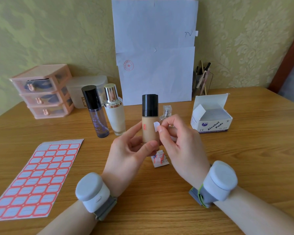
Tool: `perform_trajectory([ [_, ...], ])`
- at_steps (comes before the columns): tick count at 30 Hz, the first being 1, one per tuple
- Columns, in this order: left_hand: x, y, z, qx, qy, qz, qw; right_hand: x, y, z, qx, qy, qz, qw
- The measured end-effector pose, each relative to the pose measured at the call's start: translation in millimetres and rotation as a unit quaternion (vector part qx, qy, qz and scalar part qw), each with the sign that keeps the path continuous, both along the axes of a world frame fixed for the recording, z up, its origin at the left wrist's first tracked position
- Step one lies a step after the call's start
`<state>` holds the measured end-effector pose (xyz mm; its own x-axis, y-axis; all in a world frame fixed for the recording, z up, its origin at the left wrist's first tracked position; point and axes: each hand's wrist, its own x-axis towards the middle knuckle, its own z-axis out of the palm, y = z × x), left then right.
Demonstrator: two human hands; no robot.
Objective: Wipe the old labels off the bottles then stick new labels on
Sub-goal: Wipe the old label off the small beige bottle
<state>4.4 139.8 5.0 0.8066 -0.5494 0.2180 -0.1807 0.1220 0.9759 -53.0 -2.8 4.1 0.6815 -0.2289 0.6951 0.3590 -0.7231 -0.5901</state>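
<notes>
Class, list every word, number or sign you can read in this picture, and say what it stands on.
"Alcohol Pads", "CE", "2": white box.
"100 PCS": same box, faint.
Perhaps "TV", handwritten: paper sheet.
Unreadable: red round stamp on it.
Too blurred: purple bottle print, tan bottle red mark, frosted container label.

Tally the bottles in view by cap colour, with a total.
Black cap: 2, the purple bottle and the beige bottle held by the left hand.
Metallic cap: 1, the cream bottle.
Clear cap: 1, the small glass bottle behind the right hand, which pinches a white label.
Total: 4
</notes>
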Motion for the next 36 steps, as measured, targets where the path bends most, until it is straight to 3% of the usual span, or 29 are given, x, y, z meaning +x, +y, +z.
perform_trajectory([
  [19,0.1,1.1,1.2,-0.035,0.052,-0.033,0.998,-1.1,1.4,1.5,0.083,-0.009,0.042,0.996],
  [33,0.3,0.4,-0.1,-0.014,0.04,-0.032,0.999,2.1,-1.6,-3.9,0.023,-0.04,-0.034,0.998],
  [36,2.5,1.5,-0.5,-0.014,0.048,-0.045,0.998,2.1,-1.2,-3.1,0.049,-0.033,-0.018,0.998],
])
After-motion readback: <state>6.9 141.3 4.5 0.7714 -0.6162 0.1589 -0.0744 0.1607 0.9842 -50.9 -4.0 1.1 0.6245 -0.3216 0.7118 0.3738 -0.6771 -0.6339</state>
